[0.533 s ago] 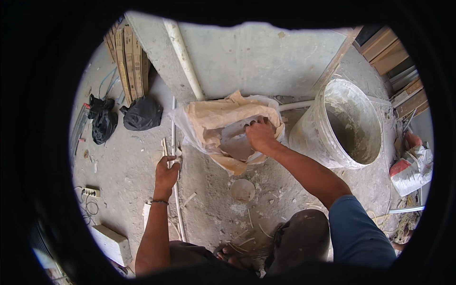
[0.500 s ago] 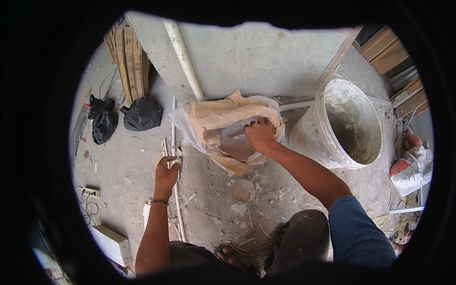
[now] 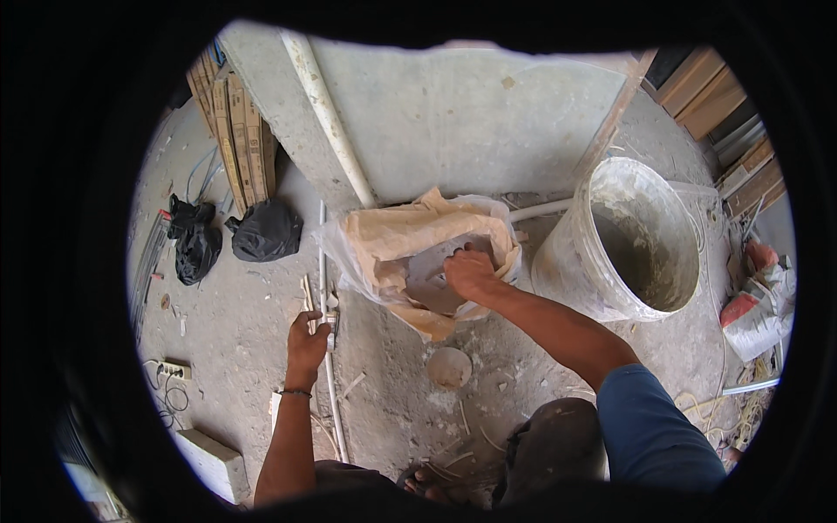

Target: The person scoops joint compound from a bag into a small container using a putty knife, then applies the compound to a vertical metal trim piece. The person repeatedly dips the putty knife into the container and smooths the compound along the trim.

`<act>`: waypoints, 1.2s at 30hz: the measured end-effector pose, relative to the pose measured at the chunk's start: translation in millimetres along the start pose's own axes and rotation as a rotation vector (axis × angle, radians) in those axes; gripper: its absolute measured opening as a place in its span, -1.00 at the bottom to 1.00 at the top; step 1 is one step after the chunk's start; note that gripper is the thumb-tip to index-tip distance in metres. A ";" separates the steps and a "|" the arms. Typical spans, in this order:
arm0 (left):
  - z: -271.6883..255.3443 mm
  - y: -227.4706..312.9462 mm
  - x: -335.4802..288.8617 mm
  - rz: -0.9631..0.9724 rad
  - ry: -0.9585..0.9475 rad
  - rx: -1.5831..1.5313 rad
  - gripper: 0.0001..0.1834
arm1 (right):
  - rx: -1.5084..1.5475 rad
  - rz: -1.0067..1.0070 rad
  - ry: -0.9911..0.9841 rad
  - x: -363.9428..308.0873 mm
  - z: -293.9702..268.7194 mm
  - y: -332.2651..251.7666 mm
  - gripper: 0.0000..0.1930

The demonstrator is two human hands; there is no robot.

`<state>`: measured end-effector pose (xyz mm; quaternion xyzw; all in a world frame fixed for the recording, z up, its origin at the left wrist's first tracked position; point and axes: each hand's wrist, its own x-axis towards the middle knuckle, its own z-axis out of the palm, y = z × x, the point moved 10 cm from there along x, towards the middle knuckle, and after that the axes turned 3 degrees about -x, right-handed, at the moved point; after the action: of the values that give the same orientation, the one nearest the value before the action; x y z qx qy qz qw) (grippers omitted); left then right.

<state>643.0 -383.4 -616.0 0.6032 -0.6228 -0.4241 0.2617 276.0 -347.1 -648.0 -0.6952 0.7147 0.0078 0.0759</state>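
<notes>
An opened paper bag (image 3: pixel 384 228) with a torn brown rim and a clear plastic outer layer stands against the wall. Grey powder (image 3: pixel 427 283) shows inside it. My right hand (image 3: pixel 471 275) reaches into the bag's mouth from the right, fingers curled down at the powder; whatever they may hold is hidden. Off to the left, my left hand (image 3: pixel 307 349) hovers over the floor, thumb and fingers apart with nothing visible between them. It is nearest to a thin white pipe (image 3: pixel 326 383) lying lengthwise on the floor. A small round container (image 3: pixel 450 369) sits in front of the bag.
A large plaster-smeared bucket (image 3: pixel 567 257) stands tilted right of the bag. Black plastic bags (image 3: pixel 265 232) and long cardboard boxes (image 3: pixel 244 131) are at far left. A power strip (image 3: pixel 176 370) and a pale block (image 3: pixel 214 464) lie nearer. Crumpled sacks (image 3: pixel 754 318) lie at right.
My right hand has shifted slightly left within the bag, its fingers lower toward the powder. My left hand stays beside the pipe. The whole view has tilted a little upward.
</notes>
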 end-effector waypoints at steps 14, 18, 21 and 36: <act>-0.8 -13.0 1.9 -0.071 -0.015 0.015 -0.65 | 0.148 0.093 -0.185 15.9 42.0 5.7 -0.71; -0.9 -13.9 1.9 -0.046 -0.013 -0.011 -0.64 | 0.138 0.086 -0.314 33.3 78.5 16.0 -0.66; -5.8 -20.2 2.0 -0.091 -0.006 -0.016 -0.64 | 0.181 0.107 -0.301 39.0 79.5 27.6 -0.65; -3.3 -14.0 3.3 -0.041 0.009 0.033 -0.62 | 0.548 0.280 -0.416 38.1 145.6 4.8 -0.70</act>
<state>652.6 -386.1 -626.7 0.6221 -0.6159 -0.4163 0.2457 284.6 -367.8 -796.9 -0.5283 0.7476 -0.0325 0.4012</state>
